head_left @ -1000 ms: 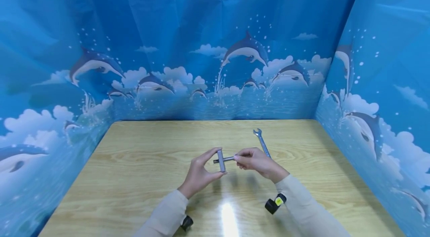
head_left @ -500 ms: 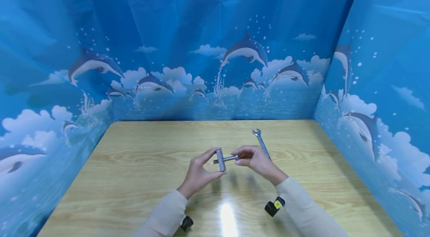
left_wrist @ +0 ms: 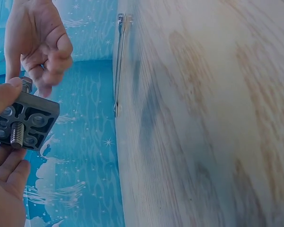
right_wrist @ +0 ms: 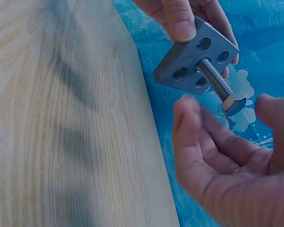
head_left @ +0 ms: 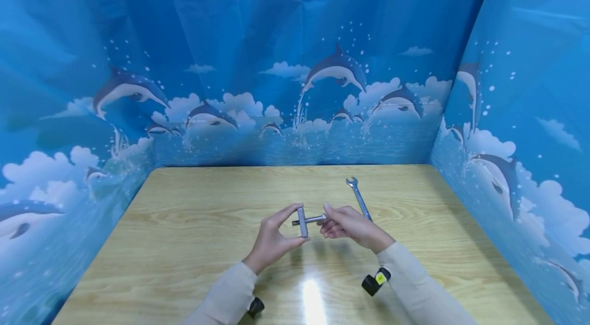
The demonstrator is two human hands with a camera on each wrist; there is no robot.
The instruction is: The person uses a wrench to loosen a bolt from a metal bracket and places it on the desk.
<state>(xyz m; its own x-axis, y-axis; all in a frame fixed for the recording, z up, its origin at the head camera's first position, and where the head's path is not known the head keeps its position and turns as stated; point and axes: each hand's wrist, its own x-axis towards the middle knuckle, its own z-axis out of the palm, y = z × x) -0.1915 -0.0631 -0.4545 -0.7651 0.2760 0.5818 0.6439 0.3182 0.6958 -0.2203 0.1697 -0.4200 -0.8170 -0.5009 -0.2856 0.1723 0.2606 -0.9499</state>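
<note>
My left hand [head_left: 271, 240] holds a square grey metal plate [right_wrist: 180, 71] by its opposite edges, thumb on one side and fingers on the other. Through the plate's centre runs a hex bolt [right_wrist: 217, 82], its head toward my right hand. On the far face, recesses surround the protruding threaded end, as the left wrist view shows. Thumb and fingers of my right hand [right_wrist: 227, 175] stand spread around the bolt head, with gaps between them and the head in the right wrist view. Both hands are raised over the table.
An open-ended wrench [head_left: 358, 198] lies on the wooden table [head_left: 207, 207], just beyond my right hand. Blue dolphin-print curtains [head_left: 239, 59] enclose the table at the back and sides. A black camera [head_left: 370, 284] sits on my right wrist.
My right fingers have come off the bolt head they pinched a second ago, and the thumb has swung up. My left hand and the plate have hardly moved.
</note>
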